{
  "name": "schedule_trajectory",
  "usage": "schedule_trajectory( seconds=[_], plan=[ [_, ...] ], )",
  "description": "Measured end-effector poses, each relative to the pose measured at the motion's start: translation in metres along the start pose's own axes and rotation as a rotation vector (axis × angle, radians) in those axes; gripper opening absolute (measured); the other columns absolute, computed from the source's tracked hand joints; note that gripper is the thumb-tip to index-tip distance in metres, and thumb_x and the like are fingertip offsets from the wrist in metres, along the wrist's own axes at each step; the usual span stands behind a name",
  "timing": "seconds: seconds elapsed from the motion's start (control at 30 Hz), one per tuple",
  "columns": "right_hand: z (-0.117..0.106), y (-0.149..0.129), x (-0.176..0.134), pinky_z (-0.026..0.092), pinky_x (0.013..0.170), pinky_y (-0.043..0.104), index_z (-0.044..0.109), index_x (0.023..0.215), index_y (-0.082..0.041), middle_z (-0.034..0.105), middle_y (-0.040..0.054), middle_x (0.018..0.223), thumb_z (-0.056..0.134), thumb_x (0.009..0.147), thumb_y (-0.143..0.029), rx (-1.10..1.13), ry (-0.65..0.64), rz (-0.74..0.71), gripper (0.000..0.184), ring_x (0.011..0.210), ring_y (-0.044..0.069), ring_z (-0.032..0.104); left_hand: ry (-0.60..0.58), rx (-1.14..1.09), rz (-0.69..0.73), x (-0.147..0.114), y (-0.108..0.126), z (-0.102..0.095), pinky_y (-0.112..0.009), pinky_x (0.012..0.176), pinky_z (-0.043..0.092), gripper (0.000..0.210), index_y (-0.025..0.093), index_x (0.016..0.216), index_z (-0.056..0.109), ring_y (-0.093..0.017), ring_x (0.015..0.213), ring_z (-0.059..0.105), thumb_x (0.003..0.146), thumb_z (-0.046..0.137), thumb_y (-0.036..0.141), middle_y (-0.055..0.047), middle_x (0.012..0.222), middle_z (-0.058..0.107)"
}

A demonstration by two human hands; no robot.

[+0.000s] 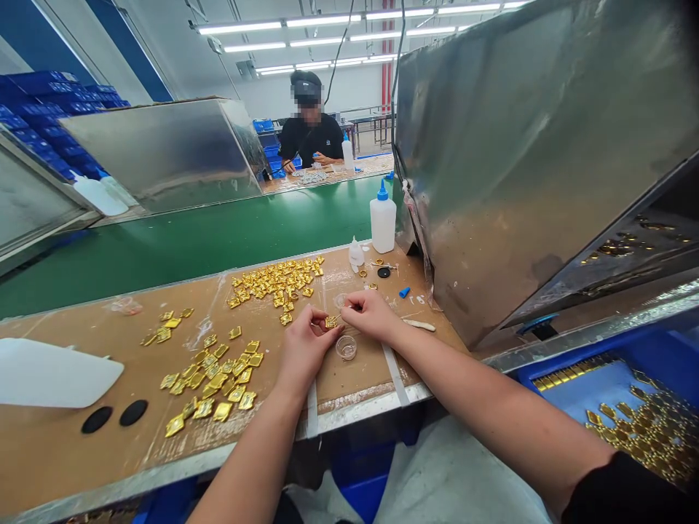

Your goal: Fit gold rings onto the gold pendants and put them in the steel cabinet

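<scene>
My left hand [306, 340] pinches a small gold metal piece [330, 322] between thumb and fingertips. Close beside it, my right hand [368, 313] is closed, its fingertips pressed together near the gold piece; whatever it grips is too small to name. Just below both hands stands a little clear round dish [346, 348] on the brown work surface [349, 382]. A heap of gold pieces [278, 280] lies beyond my left hand, and a looser group of larger gold pieces [212, 375] spreads to its left.
A blue-capped white bottle [383, 225] and a small dropper bottle [356, 255] stand behind my hands. Metal panels [524, 160] rise at right. Past the green belt [218, 229] sits a co-worker [311, 135]. A blue bin [649, 349] holds gold pieces at lower right.
</scene>
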State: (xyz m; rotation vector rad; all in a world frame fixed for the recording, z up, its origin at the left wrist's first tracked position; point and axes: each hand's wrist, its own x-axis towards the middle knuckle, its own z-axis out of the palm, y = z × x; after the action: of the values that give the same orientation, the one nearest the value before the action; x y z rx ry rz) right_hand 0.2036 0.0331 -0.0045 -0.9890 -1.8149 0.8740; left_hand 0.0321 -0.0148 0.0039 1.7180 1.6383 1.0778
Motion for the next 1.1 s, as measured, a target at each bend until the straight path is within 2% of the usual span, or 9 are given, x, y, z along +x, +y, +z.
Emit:
schedule_trajectory(
  seconds=[0.13, 0.83, 1.1],
  plan=[
    [-0.0004, -0.0013, -0.0007, 0.018, 0.055, 0.027, 0.031, 0.055, -0.021, 0.027, -0.0062, 0.057, 0.053, 0.074, -0.026, -0.019, 0.017, 0.016, 0.030, 0.056, 0.009, 0.030, 0.005, 0.016, -0.002, -0.0003, 0.0006, 0.0001, -0.026, 0.057, 0.038, 0.030, 0.021, 0.088, 0.062, -0.015, 0.058, 0.053, 0.071, 0.080, 0.039, 0.005, 0.068, 0.060],
    [-0.0001, 0.0017, 0.0001, 0.019, 0.055, 0.027, 0.035, 0.053, -0.020, 0.029, -0.0064, 0.056, 0.054, 0.073, -0.024, -0.034, 0.011, 0.000, 0.028, 0.056, 0.009, 0.031, 0.013, 0.039, 0.013, -0.0017, -0.0026, 0.0005, -0.027, 0.062, 0.042, 0.029, 0.022, 0.090, 0.062, -0.016, 0.061, 0.056, 0.074, 0.079, 0.040, 0.004, 0.071, 0.062],
    [-0.0002, 0.0005, 0.0001, 0.020, 0.056, 0.026, 0.035, 0.055, -0.020, 0.029, -0.0063, 0.057, 0.053, 0.075, -0.024, 0.012, -0.014, -0.014, 0.027, 0.057, 0.009, 0.031, -0.008, 0.027, -0.007, -0.0007, 0.0017, -0.0006, -0.026, 0.058, 0.039, 0.030, 0.021, 0.087, 0.061, -0.015, 0.058, 0.054, 0.072, 0.080, 0.039, 0.005, 0.068, 0.060]
  ],
)
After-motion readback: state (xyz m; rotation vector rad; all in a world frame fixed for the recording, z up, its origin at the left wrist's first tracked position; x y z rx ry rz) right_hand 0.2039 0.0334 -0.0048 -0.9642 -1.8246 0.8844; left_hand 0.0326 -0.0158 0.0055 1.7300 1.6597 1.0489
